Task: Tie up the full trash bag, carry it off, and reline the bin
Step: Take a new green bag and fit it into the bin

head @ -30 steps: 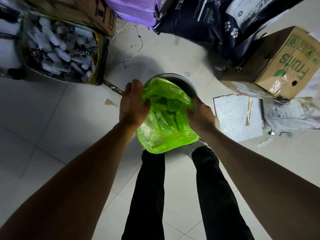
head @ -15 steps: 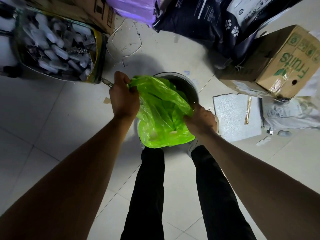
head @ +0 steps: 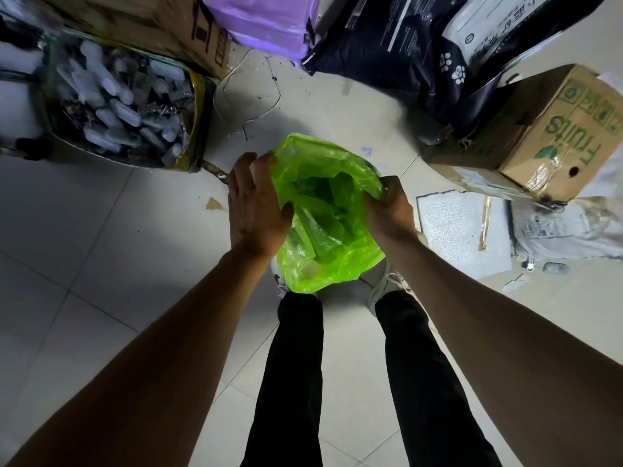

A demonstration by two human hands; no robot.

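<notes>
A bright green plastic trash bag (head: 332, 254) hangs open between my hands, just in front of my shoes. Its mouth is spread wide and I look down into its crumpled inside. My left hand (head: 256, 210) holds the bag's left edge, with the fingers curled over the far rim and the thumb pressed on the plastic. The right edge is bunched in the grip of my right hand (head: 387, 210). The bin is hidden under the bag.
A crate of pale bottles (head: 118, 106) stands at the left, with cardboard boxes behind it. A "Fruits" carton (head: 553, 139), a dark pet-food sack (head: 421, 45) and a white foam slab (head: 455, 234) crowd the right. A loose wire (head: 249, 92) lies on the tiled floor.
The bag's mouth has been pulled wider and now covers the grey bin rim that showed behind it. My left hand shifted along the bag's left edge.
</notes>
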